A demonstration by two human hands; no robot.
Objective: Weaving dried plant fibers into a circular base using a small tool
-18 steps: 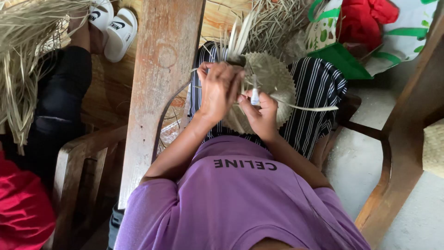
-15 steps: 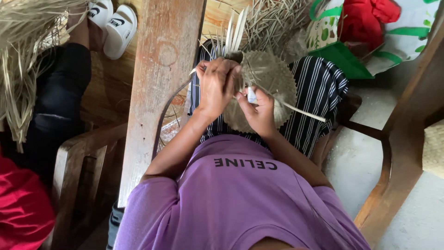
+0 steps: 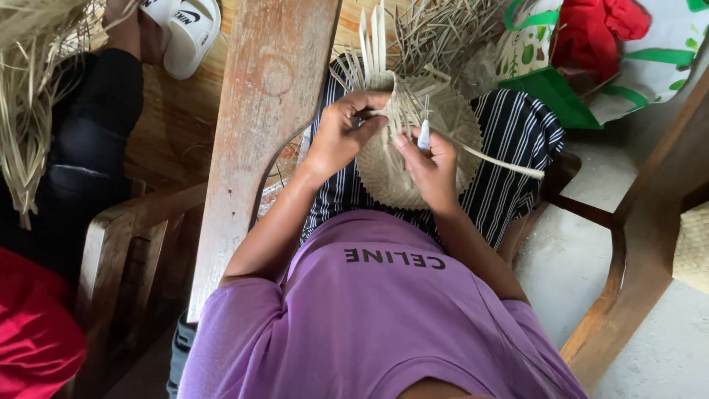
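Note:
A round woven straw piece (image 3: 391,166) lies on my lap over a striped cloth (image 3: 509,148). Loose pale strips (image 3: 373,44) stick up from its far edge. My left hand (image 3: 340,133) pinches the strips at the top of the weave. My right hand (image 3: 428,166) presses on the weave and holds a small white tool (image 3: 424,135) between its fingers. One long strip (image 3: 502,162) runs out to the right from under my right hand.
A worn wooden plank (image 3: 258,125) slants past my left arm. Wooden chair arms stand at left (image 3: 118,236) and right (image 3: 635,251). Another person in black (image 3: 81,148) sits at left with a bundle of straw (image 3: 29,81). A white sandal (image 3: 188,33) and a colourful bag (image 3: 591,52) lie beyond.
Both hands have shifted a little on the weave; my left hand now pinches the upright strips, and the long strip at right has swung lower.

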